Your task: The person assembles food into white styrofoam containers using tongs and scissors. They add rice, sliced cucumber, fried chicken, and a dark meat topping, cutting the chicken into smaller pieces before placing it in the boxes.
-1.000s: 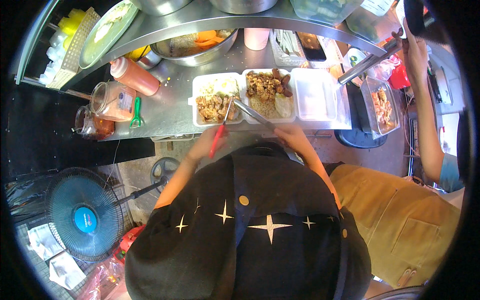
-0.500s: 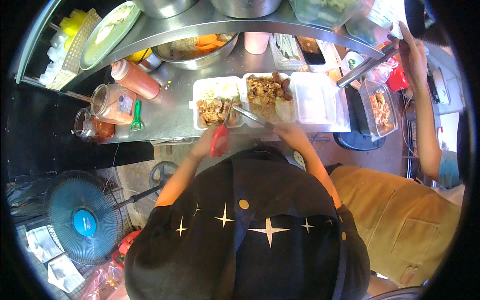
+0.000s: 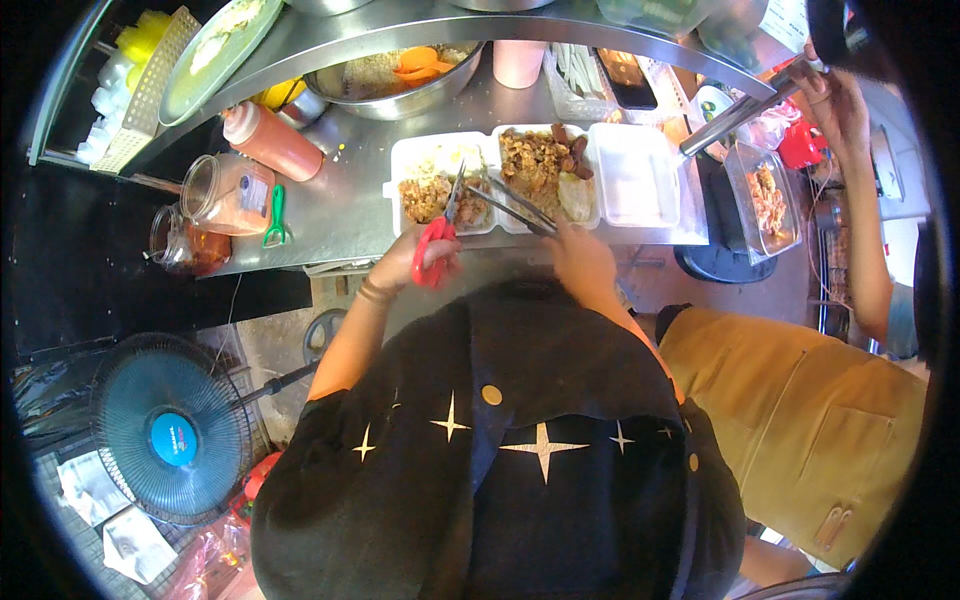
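Note:
My left hand [image 3: 402,262] has its fingers through the red handles of a pair of scissors [image 3: 434,246]. The blades point away from me over a white foam box [image 3: 393,168] holding rice and chopped brown meat. Metal tongs [image 3: 520,207] are gripped in my right hand [image 3: 583,260], their tips reaching left over the same box, close to the blades. Whether the tips pinch a piece of meat I cannot tell. Right beside it, a second foam section holds minced brown meat [image 3: 540,160], dark red sausage-like pieces and a pale item. Its white lid [image 3: 636,180] lies open on the right.
A steel bowl [image 3: 400,105] with orange scoops stands behind, under a metal shelf [image 3: 480,35]. Left are a sauce bottle [image 3: 275,143], jars [image 3: 225,195] and a green peeler [image 3: 275,217]. A co-worker's arm [image 3: 858,190] reaches up at right, near a clear food tub [image 3: 765,205].
Both my hands have moved slightly farther forward, and more of the left one shows. The tongs' two arms now show apart. The view has shifted a little.

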A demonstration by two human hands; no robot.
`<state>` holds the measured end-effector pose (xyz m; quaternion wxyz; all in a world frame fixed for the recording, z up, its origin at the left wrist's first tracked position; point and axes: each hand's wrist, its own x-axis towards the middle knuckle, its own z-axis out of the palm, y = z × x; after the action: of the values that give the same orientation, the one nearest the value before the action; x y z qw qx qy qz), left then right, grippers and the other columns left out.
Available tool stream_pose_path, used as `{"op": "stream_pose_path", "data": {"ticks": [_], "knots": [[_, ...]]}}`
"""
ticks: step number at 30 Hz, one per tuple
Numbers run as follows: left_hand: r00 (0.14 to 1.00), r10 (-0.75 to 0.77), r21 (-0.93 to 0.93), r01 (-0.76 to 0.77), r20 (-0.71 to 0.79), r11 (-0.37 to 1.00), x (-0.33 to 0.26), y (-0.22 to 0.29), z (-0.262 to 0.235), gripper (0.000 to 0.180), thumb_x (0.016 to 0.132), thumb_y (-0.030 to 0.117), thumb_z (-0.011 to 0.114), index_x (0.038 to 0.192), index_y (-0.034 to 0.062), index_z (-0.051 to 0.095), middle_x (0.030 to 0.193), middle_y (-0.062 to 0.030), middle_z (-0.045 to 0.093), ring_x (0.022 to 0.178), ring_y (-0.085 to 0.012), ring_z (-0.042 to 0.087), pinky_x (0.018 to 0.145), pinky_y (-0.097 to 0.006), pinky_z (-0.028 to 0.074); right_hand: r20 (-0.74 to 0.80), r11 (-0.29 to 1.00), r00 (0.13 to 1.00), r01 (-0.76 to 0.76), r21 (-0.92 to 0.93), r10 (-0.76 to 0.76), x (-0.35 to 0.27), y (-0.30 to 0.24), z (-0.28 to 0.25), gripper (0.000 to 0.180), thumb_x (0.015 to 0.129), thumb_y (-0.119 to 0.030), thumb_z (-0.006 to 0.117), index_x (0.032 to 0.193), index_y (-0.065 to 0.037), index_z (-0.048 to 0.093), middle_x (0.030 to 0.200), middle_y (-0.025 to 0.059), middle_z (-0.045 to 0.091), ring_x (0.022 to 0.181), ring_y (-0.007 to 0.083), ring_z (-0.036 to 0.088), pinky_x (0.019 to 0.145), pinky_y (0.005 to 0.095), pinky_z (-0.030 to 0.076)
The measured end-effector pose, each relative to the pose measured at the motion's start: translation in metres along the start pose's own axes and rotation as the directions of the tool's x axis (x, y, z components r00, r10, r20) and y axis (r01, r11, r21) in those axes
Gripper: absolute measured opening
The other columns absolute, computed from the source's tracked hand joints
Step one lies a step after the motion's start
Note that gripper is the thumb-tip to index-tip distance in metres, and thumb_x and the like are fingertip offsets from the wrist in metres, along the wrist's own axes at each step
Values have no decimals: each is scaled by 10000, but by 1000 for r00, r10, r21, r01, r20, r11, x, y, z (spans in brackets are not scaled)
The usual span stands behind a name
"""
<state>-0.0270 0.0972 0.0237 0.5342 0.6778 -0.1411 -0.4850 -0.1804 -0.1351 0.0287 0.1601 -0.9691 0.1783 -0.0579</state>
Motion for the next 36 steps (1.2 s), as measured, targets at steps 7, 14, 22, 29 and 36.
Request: {"op": "stream_pose_path", "data": {"ticks": [7, 14, 22, 29, 36], "knots": [[986, 52, 309, 0, -160, 951, -12, 3, -4, 207, 821, 210, 573, 811, 5, 599, 677, -114, 638, 533, -178, 613, 487, -303, 484, -89, 999, 996, 32, 31, -30, -12, 6, -8, 365, 850, -322, 578, 1124, -81, 559, 833, 129, 606, 726, 334, 611, 607, 425, 481], [852, 456, 865, -8, -256, 501, -27, -13, 0, 199, 808, 208, 559, 811, 13, 599, 757, -234, 618, 701, -399, 610, 636, -459, 493, -50, 996, 997, 63, 55, -61, -18, 6, -9, 355, 836, -310, 596, 1105, -82, 558, 833, 121, 605, 725, 334, 611, 610, 429, 479], [842, 466, 913, 72, -272, 402, -37, 23, 5, 267, 850, 265, 542, 760, 20, 597, 724, -212, 611, 683, -396, 602, 618, -469, 480, -103, 960, 994, 48, 277, -20, -21, 29, -24, 416, 834, -322, 607, 1162, -69, 565, 909, 145, 624, 802, 363, 603, 680, 427, 484], [987, 155, 711, -137, 39, 690, -53, 104, 28, 166, 799, 133, 681, 836, 3, 585, 615, -76, 583, 498, -120, 570, 468, -286, 434, 258, 430, 963, -265, 863, 76, -45, 102, -101, 428, 894, -312, 583, 1221, -40, 548, 871, 61, 624, 704, 126, 559, 622, 276, 444], [912, 160, 722, -398, 377, 566, 1, 194, 103, 177, 775, 160, 688, 855, 21, 613, 679, -110, 613, 599, -166, 606, 559, -309, 464, 218, -65, 842, -214, 975, 493, -111, 186, -141, 293, 921, -273, 537, 1100, -43, 568, 775, 12, 550, 571, 68, 461, 498, 218, 380]]}}
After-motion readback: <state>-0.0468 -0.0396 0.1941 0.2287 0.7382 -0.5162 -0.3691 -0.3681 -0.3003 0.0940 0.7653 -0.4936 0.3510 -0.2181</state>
